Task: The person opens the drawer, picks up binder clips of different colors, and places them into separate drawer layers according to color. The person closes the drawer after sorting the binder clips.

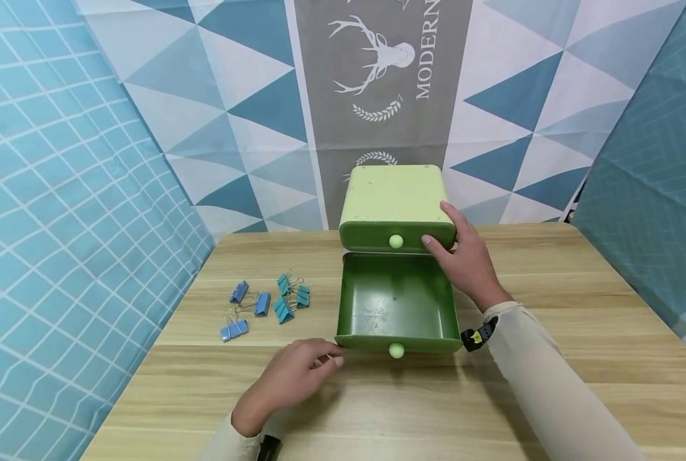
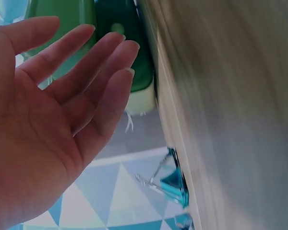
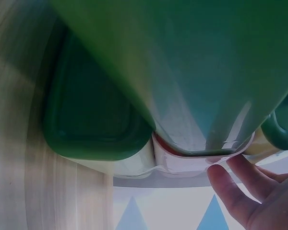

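A small drawer cabinet [image 1: 397,192] with a pale green top stands at the back of the table. Its upper drawer [image 1: 371,237] is in, while the green drawer [image 1: 397,294] beneath is pulled far out, with nothing in it. Another closed drawer [image 3: 91,105] shows at the bottom in the right wrist view. My right hand [image 1: 469,262] holds the cabinet's upper right corner, thumb on the front face and fingers along the side. My left hand [image 1: 296,374] is at the pulled-out drawer's front left corner, fingers loosely extended and palm bare in the left wrist view.
Three blue binder clips [image 1: 235,330] and three teal binder clips [image 1: 284,310] lie on the wooden table [image 1: 550,307] left of the cabinet. A patterned cloth [image 1: 250,96] hangs right behind the cabinet, with blue cloths on both sides.
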`<state>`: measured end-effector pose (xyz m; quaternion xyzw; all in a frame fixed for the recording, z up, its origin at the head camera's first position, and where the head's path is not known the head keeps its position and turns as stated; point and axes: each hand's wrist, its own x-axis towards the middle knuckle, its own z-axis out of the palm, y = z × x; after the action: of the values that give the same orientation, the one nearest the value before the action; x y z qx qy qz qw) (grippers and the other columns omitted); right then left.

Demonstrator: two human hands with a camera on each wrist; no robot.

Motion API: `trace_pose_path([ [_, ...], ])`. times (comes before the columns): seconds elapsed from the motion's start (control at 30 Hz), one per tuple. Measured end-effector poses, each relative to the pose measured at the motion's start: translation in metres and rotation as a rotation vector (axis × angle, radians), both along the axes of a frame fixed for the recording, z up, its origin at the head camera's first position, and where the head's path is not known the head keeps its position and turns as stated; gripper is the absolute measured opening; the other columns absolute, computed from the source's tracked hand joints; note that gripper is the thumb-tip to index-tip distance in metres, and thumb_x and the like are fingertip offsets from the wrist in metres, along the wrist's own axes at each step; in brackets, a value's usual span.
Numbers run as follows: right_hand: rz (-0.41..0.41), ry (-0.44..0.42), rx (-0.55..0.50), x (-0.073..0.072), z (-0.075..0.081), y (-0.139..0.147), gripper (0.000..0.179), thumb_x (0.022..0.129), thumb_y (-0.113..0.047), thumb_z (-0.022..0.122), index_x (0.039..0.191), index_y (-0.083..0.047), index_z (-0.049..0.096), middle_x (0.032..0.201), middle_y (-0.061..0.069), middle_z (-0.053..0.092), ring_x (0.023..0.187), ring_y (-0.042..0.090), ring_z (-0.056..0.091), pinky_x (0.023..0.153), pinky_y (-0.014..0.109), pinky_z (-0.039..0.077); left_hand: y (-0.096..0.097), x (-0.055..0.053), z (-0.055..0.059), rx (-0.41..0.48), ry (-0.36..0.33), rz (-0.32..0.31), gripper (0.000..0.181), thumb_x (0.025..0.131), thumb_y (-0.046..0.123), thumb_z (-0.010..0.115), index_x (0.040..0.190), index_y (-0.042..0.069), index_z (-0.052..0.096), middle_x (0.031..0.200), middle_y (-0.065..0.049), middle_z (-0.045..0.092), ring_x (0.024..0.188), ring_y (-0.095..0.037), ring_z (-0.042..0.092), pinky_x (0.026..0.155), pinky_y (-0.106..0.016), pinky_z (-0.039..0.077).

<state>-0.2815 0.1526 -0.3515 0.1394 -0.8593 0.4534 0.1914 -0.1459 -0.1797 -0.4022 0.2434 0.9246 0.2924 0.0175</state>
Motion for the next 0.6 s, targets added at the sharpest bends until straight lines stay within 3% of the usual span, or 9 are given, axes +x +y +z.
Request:
trace_pose_path([
  [0.17,0.004,-0.005,0.001,0.0,0.0,0.0,0.074,0.096,-0.051,0.061,0.158,-0.042,0.022,0.156,0.012,0.034,0.132,0.036,0.047,0.09,0.058,0.05,-0.011,-0.004,-0.001,-0.013,0.052,0.111,0.02,0.101,0.031,0.061,0.105,0.02,0.077,0.103,0.012,0.071,0.086,-0.005,0.066,0.072,-0.033,0.053],
  [0.37,0.004,-0.005,-0.001,0.0,0.0,-0.001,0.074,0.096,-0.051,0.061,0.158,-0.042,0.023,0.156,0.012,0.035,0.132,0.036,0.048,0.09,0.058,0.05,-0.022,-0.009,-0.004,-0.037,0.074,0.224,0.016,0.099,0.027,0.064,0.106,0.021,0.077,0.1,0.013,0.071,0.085,-0.005,0.065,0.072,-0.034,0.053],
  [0.6,0.002,0.004,-0.004,-0.001,0.0,0.0,0.073,0.096,-0.053,0.061,0.158,-0.043,0.023,0.156,0.011,0.035,0.131,0.035,0.048,0.089,0.057,0.051,-0.032,-0.025,-0.007,-0.092,0.168,0.312,0.012,0.097,0.022,0.067,0.103,0.019,0.077,0.094,0.01,0.072,0.08,-0.008,0.066,0.062,-0.033,0.052],
])
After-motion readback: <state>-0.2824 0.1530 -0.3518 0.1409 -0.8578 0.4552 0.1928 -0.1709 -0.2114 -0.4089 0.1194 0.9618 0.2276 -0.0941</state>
